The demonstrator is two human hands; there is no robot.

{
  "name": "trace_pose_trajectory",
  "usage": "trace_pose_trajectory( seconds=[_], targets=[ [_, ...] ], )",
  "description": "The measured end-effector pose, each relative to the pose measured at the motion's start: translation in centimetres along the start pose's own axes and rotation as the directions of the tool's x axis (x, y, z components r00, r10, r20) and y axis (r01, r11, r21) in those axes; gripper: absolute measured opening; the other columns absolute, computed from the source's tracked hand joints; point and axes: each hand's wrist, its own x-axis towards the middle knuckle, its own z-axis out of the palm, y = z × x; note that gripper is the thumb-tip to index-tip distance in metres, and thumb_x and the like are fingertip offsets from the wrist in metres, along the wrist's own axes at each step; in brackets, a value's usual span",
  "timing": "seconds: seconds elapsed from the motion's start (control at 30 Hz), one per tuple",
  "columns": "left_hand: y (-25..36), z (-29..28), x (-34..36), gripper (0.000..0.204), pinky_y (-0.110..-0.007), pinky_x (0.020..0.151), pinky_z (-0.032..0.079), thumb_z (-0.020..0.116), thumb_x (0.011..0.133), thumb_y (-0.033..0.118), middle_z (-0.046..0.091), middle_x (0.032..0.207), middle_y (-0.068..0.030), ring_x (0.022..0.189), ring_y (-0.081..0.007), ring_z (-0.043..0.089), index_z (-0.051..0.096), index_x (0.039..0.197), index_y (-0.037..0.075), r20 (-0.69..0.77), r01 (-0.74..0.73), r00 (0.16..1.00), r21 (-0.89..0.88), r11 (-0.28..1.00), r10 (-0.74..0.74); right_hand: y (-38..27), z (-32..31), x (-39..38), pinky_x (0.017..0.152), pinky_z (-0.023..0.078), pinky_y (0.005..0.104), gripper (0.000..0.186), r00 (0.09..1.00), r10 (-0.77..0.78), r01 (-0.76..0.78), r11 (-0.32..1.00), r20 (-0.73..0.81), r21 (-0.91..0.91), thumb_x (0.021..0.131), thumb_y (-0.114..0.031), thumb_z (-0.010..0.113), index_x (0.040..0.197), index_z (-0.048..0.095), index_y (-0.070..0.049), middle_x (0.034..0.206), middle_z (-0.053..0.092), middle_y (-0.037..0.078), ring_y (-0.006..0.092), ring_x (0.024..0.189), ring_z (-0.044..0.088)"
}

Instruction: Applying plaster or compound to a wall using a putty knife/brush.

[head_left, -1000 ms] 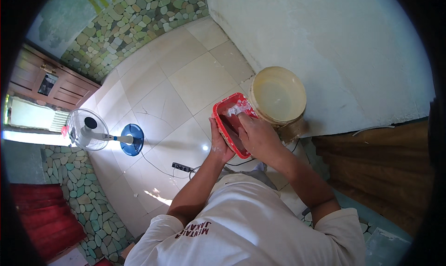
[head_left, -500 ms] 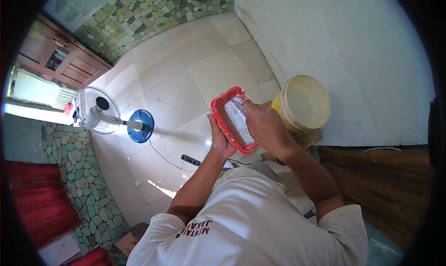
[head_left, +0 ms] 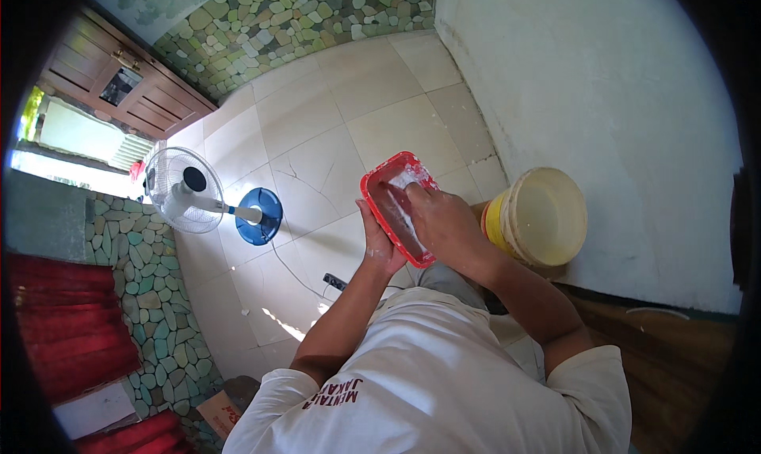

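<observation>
A red plastic tub [head_left: 381, 182] with white residue on its rim and inside is held tilted in front of me. My left hand [head_left: 376, 244] grips its left side from underneath, thumb along the edge. My right hand [head_left: 444, 228] has its curled fingers inside the tub, over a pale streaked area. Whatever they hold there is hidden. Just right of my hands stands an off-white bucket [head_left: 547, 216] with a yellow label and some pale liquid in it.
A standing fan [head_left: 259, 236] with a blue base is on the tiled floor [head_left: 313, 161] at left, its cord running to a black power strip [head_left: 334, 281]. A white wall [head_left: 602, 82] bounds the right. A wooden door [head_left: 158, 105], red fabric [head_left: 63, 319] and pebble-stone walling lie around.
The view has shifted, so the bucket sits farther right and lower, away from the tub. My right fingers have moved about inside the tub, while my left hand keeps its grip.
</observation>
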Motion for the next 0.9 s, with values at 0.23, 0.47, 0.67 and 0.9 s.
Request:
trace_pose_trajectory(
  seconds=[0.23, 0.47, 0.67, 0.9],
  targets=[
    [1.3, 2.9, 6.4, 0.087, -0.044, 0.106, 0.035, 0.035, 0.078, 0.078, 0.046, 0.134, -0.0093, 0.124, -0.0276, 0.044, 0.037, 0.137, 0.013, 0.038, -0.01, 0.999, -0.019, 1.0, 0.011, 3.2, -4.8, 5.2, 0.063, 0.048, 0.0483, 0.017, 0.976, -0.123, 0.13, 0.991, -0.179, 0.032, 0.08, -0.002, 0.052, 0.097, 0.05, 0.003, 0.079, 0.061, 0.023, 0.0419, 0.074, 0.06],
    [2.7, 5.0, 11.8, 0.088, -0.044, 0.105, 0.036, 0.034, 0.079, 0.078, 0.045, 0.135, -0.0104, 0.123, -0.0273, 0.044, 0.035, 0.139, 0.012, -0.011, -0.061, 0.998, 0.047, 0.997, 0.062, 6.5, -5.8, 11.7, 0.063, 0.047, 0.0478, 0.015, 0.988, -0.151, 0.151, 0.988, 0.03, 0.017, 0.082, -0.004, 0.049, 0.096, 0.052, 0.001, 0.08, 0.06, 0.022, 0.0403, 0.075, 0.059],
    [5.3, 5.3, 15.5, 0.088, -0.044, 0.101, 0.041, 0.037, 0.078, 0.078, 0.049, 0.13, -0.0103, 0.117, -0.0281, 0.049, 0.037, 0.136, 0.012, -0.017, -0.078, 0.997, 0.035, 0.996, 0.079, 7.4, -6.8, 14.9, 0.063, 0.047, 0.0479, 0.015, 0.965, -0.252, 0.244, 0.963, 0.069, 0.11, 0.081, -0.002, 0.049, 0.095, 0.052, 0.0, 0.078, 0.06, 0.022, 0.0402, 0.073, 0.059],
    [10.1, 4.8, 21.1, 0.087, -0.045, 0.103, 0.038, 0.035, 0.079, 0.078, 0.047, 0.132, -0.0109, 0.12, -0.0286, 0.047, 0.037, 0.136, 0.012, -0.021, -0.07, 0.997, -0.03, 0.997, 0.07, 7.8, -6.0, 24.3, 0.064, 0.047, 0.0482, 0.012, 0.989, -0.15, 0.15, 0.989, 0.017, -0.004, 0.083, -0.004, 0.05, 0.094, 0.051, 0.001, 0.078, 0.06, 0.022, 0.0412, 0.074, 0.059]
  ],
)
